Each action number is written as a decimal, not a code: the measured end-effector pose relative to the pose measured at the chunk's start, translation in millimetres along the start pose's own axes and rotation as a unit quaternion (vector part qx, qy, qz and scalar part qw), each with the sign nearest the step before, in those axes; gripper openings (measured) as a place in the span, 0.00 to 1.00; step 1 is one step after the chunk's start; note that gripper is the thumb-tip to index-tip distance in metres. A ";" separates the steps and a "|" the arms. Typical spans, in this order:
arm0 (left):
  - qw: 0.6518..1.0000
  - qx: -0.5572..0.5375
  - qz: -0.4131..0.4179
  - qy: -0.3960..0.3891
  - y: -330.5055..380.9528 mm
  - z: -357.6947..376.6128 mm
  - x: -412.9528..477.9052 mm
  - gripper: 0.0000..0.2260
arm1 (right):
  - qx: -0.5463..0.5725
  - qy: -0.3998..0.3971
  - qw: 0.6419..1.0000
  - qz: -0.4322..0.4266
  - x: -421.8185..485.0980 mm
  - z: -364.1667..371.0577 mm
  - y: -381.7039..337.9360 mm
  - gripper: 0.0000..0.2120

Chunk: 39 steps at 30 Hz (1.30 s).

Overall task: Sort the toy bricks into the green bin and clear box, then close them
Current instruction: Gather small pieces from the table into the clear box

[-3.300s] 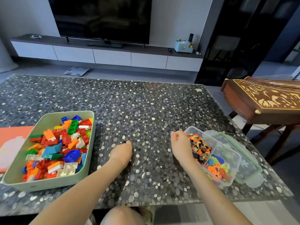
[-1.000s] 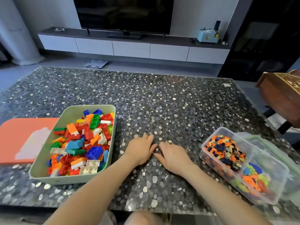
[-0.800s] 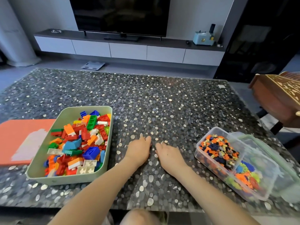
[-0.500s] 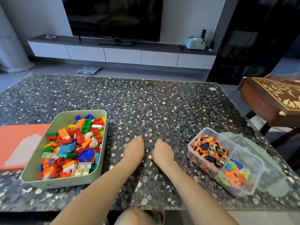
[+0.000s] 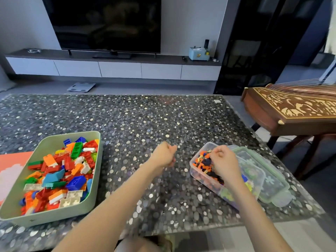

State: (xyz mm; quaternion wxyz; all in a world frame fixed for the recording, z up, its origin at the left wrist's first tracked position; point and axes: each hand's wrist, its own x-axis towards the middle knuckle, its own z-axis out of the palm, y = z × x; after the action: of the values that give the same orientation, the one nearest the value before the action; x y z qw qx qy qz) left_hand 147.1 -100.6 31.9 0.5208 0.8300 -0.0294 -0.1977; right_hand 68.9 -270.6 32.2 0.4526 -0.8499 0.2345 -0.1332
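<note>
Hovering with left hand point(image 5: 163, 155) fisted above the table point(image 5: 145, 115) between the green bin point(image 5: 49, 142) of toy bricks point(image 5: 72, 184) at near left and the clear box point(image 5: 198, 174) at near right, with right hand point(image 5: 224, 161) curl-fingered over that box, unable to tell whether either grips anything.

**NO LEGIBLE TEXT LOGGED**

Scanned whole view; found nothing readable. Noted small mark at middle of lower bezel of television point(image 5: 109, 24), too small to read. Noted pale square sticker point(image 5: 217, 101) near far right corner of table point(image 5: 145, 120); made out no lettering. Noted tiny dark mark on near wall of green bin point(image 5: 54, 215), illegible. Noted round yellow emblem on pale blue box point(image 5: 197, 54) on TV shelf point(image 5: 163, 59), unreadable. Logged gold inlay on wooden instrument point(image 5: 294, 104) as ornament, not script.
</note>
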 end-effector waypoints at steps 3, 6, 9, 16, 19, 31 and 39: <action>0.995 -0.008 0.044 -0.089 31.5 50.5 -4.4 0.19 | -0.023 -0.040 0.998 0.034 19.0 -20.3 15.3 0.09; 0.992 -0.002 0.029 -0.121 44.8 78.9 -3.2 0.20 | -0.008 -0.074 0.996 0.055 28.3 -29.8 22.5 0.11; 0.992 -0.006 0.017 -0.127 46.8 79.9 -2.4 0.17 | -0.016 -0.056 0.997 0.041 30.2 -35.5 22.0 0.11; 0.989 -0.132 -0.033 -0.064 31.9 46.3 5.9 0.07 | 0.023 -0.028 0.999 0.012 22.2 -20.3 13.2 0.09; 0.978 -0.170 -0.065 -0.105 39.4 47.5 0.7 0.08 | 0.046 -0.015 0.999 0.012 20.9 -13.3 8.2 0.11; 0.994 0.039 0.003 0.098 0.7 -17.5 0.2 0.08 | -0.002 -0.056 0.995 -0.087 5.0 23.3 -5.4 0.12; 0.910 0.384 -0.006 0.155 -115.4 -72.9 -38.4 0.14 | -0.187 -0.210 0.941 -0.187 -24.3 127.4 -28.7 0.10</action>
State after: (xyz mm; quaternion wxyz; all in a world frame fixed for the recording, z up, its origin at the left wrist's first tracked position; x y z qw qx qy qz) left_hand 119.8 23.9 -30.1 0.1586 0.9862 -0.0174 -0.0431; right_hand 112.1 -154.1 -14.9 0.2916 -0.9564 -0.0082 0.0123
